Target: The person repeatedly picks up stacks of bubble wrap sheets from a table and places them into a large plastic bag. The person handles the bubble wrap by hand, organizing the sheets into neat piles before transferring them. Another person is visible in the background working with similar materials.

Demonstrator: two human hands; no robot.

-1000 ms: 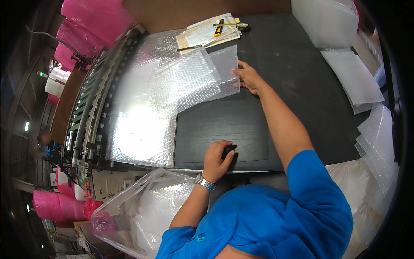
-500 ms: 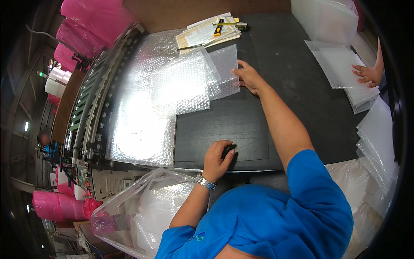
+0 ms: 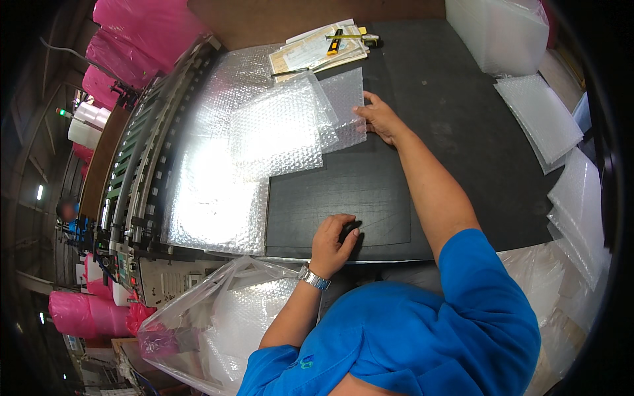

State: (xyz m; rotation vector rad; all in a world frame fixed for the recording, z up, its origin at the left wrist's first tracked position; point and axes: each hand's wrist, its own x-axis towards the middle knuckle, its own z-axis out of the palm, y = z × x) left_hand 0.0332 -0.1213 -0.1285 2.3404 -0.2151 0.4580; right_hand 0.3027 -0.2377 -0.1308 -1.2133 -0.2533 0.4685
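My right hand (image 3: 378, 119) reaches across the black tabletop and grips the right edge of a clear bubble-wrap sheet (image 3: 345, 99). Several more bubble-wrap sheets (image 3: 277, 132) overlap to the left of it, shining under the light; whether they are single sheets or bags I cannot tell. Near the table's front edge, my left hand (image 3: 335, 243) rests with loosely bent fingers and the thumb apart, holding nothing that I can see. A metal watch (image 3: 314, 276) is on the left wrist. Larger bubble wrap (image 3: 214, 204) lies flat along the table's left side.
Papers (image 3: 297, 56) lie at the back with a yellow-black cutter (image 3: 335, 43) and a tape measure (image 3: 372, 41). A roller machine (image 3: 129, 171) borders the left side. Bubble-wrap stacks (image 3: 541, 119) line the right edge. A clear plastic bag (image 3: 231, 317) hangs below the table's front.
Another person's hand has left the right edge, and the bubble-wrap piece under it has shifted right onto the stack there. My own hands have hardly moved.
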